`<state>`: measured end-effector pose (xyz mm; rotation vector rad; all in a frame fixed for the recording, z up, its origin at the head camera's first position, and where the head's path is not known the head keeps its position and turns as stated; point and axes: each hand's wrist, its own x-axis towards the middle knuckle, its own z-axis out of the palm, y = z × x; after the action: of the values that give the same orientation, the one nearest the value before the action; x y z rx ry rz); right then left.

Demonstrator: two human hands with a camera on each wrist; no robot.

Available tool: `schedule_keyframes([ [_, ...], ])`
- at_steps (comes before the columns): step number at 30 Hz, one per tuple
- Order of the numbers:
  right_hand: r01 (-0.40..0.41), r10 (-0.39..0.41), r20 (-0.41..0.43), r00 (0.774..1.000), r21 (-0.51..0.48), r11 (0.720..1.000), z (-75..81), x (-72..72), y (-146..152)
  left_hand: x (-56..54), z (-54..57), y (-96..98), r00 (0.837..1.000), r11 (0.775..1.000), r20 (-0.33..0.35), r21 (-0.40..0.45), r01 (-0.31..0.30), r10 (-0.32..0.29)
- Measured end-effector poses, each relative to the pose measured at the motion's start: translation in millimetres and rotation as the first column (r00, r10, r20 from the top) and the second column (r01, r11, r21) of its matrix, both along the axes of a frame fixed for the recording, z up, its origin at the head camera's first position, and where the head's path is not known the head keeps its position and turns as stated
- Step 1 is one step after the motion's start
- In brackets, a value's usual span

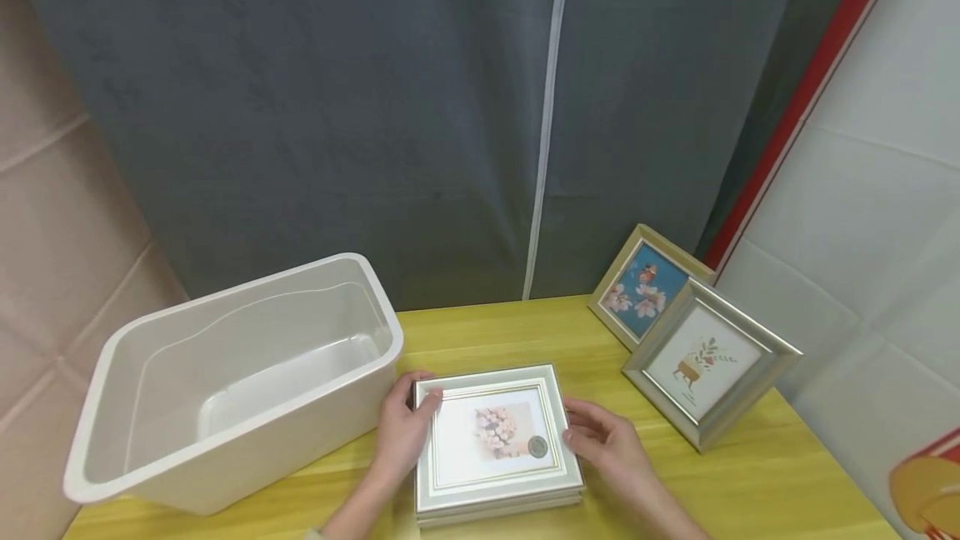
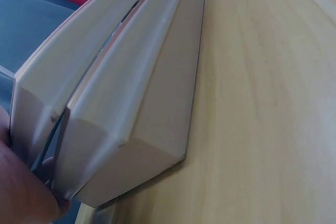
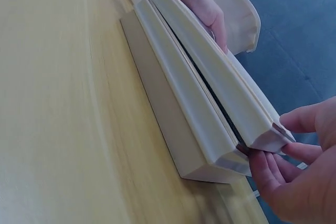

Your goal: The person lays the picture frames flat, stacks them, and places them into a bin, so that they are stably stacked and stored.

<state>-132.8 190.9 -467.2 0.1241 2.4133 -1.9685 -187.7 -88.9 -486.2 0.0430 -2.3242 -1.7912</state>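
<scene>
Yellow tabletop (image 1: 480, 332) below, left fingers (image 1: 406, 383) and right fingers (image 1: 594, 413) pinch the upper frame (image 1: 491, 436) from 2 sides.

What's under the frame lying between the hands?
Under the top frame I can see at least one more pale frame, then the yellow table. Any picture underneath can't be seen, because the top frame covers it.

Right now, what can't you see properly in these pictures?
Head view: front of lower frame, covered by top frame.
Head view: markings on round sticker, too small.
Head view: part of gold frame, behind silver frame.
Left wrist view: left hand, mostly cut off by left edge.
</scene>
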Motion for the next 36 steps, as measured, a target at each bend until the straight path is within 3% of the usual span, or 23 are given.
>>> schedule_keyframes([
  [10, 0.033, -0.033, -0.002, 0.999, -0.004, 0.999, -5.9, 3.8, -5, -0.1, -2.1, -0.2, 1.000, 1.000, 0.003, 0.013, 0.018, -0.019],
  [19, 0.071, -0.070, 0.017, 0.997, -0.048, 0.996, -7.3, 6.2, -7, 0.5, -6.8, -4.1, 0.996, 0.996, -0.023, 0.026, 0.089, -0.088],
  [28, 0.077, -0.076, 0.023, 0.997, -0.040, 0.996, -12.3, 6.6, -6, 1.6, -8.1, -6.2, 0.994, 0.994, -0.048, -0.040, 0.098, -0.100],
  [33, 0.046, -0.044, 0.037, 0.998, -0.054, 0.997, -11.0, 5.9, -3, 1.6, -7.6, -7.0, 0.994, 0.994, -0.031, -0.048, 0.100, -0.101],
  [36, -0.023, 0.024, 0.018, 1.000, -0.058, 0.998, -7.6, 4.9, 4, 1.6, -8.7, -7.5, 0.995, 0.994, -0.022, -0.052, 0.099, -0.100],
])
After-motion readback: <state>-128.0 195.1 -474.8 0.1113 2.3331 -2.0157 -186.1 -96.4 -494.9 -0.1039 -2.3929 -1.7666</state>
